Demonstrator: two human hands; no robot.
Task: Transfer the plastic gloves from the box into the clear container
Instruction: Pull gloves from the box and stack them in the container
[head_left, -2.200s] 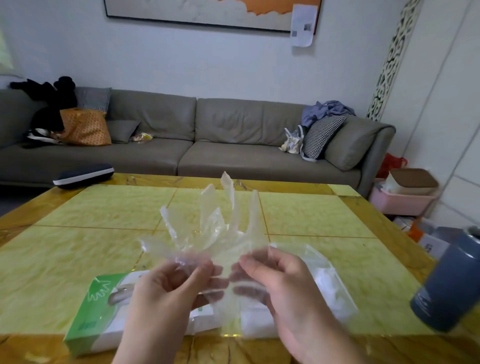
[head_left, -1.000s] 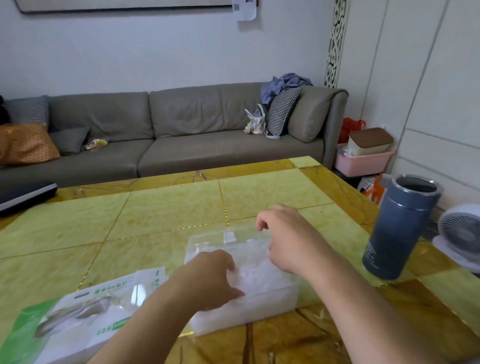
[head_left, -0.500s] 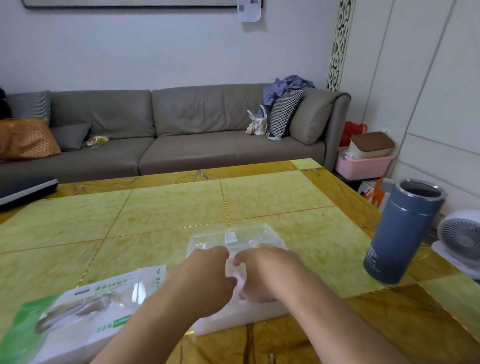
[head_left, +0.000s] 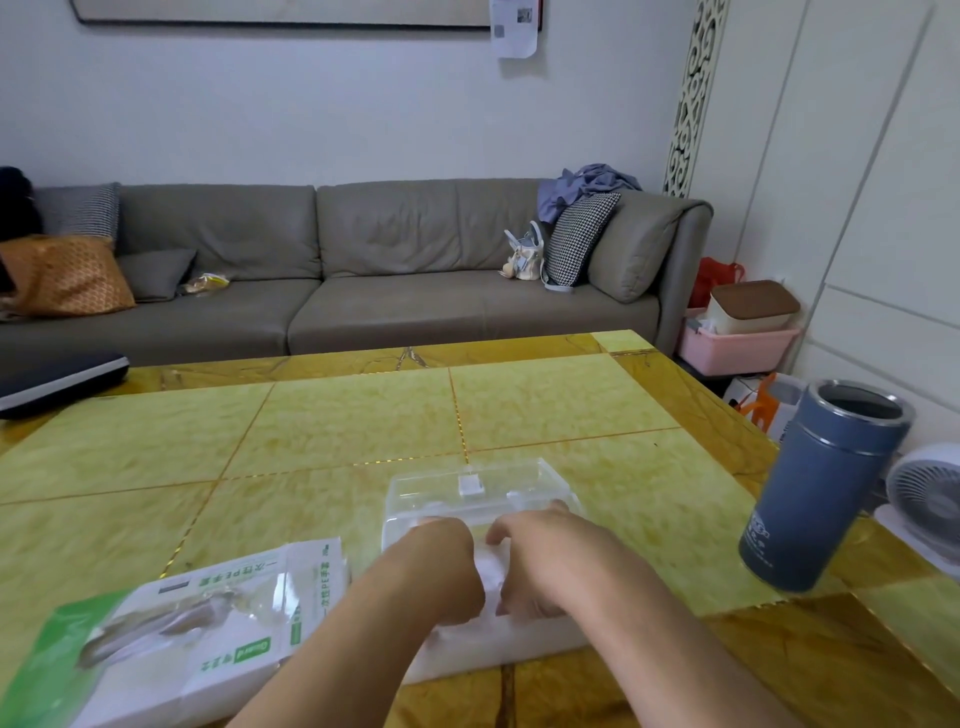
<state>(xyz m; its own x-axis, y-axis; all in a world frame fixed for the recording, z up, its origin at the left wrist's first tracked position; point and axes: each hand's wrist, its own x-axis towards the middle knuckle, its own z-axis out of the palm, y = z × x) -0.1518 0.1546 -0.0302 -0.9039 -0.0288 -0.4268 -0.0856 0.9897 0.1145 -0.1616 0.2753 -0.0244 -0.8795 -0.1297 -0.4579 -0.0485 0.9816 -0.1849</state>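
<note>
Plastic gloves (head_left: 491, 571) lie in the clear container (head_left: 478, 486) on the worktop (head_left: 337, 431), pressed by left hand (head_left: 441, 566) and right hand (head_left: 540, 556), fingers curled, grip unclear; springy film may rebound out once freed.

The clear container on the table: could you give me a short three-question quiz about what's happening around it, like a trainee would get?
1. True or false: both hands are down inside the clear container.
2. Which stands to the right of the container on the table? A) the green-and-white glove box B) the blue-grey tumbler C) the dark flat case
3. Fill in: the glove box lies to the ___ of the container.

Key
1. True: the left hand and right hand press on the white gloves inside.
2. B, the tumbler.
3. Left.
</note>
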